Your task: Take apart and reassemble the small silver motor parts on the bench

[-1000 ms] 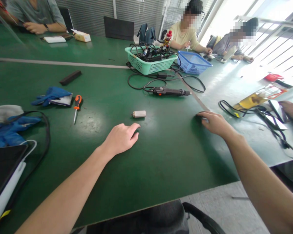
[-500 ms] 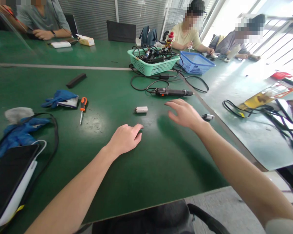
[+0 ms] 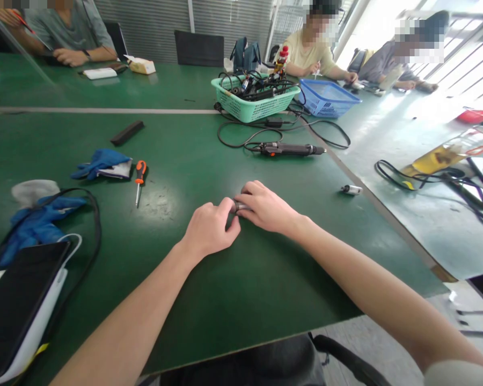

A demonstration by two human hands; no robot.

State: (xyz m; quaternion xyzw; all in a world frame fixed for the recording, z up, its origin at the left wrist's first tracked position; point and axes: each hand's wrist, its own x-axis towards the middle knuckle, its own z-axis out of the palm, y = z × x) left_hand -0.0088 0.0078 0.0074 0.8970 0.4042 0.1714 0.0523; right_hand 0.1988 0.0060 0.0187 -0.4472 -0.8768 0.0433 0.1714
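My left hand [image 3: 209,229] and my right hand [image 3: 265,206] meet on the green table [image 3: 233,300], just in front of me. Both are closed, fingertips pinched on a small grey-white cylinder [image 3: 238,206]. Only a short piece of it shows between them. A small white and black part [image 3: 351,189] lies alone on the table to the right of my right hand. An orange-handled screwdriver [image 3: 139,176] lies to the left of my hands.
Beyond my hands lies a black electric screwdriver [image 3: 290,149] with its cable. Behind it stand a green basket [image 3: 261,110] of tools and a blue basket [image 3: 326,102]. Blue gloves [image 3: 100,161], a black bar [image 3: 126,132] and a dark tablet [image 3: 16,300] are at left. Other people sit along the far edge.
My right hand came in from the right edge, took the small cylinder off the table and brought it to my left hand. The small part it left lies at right.
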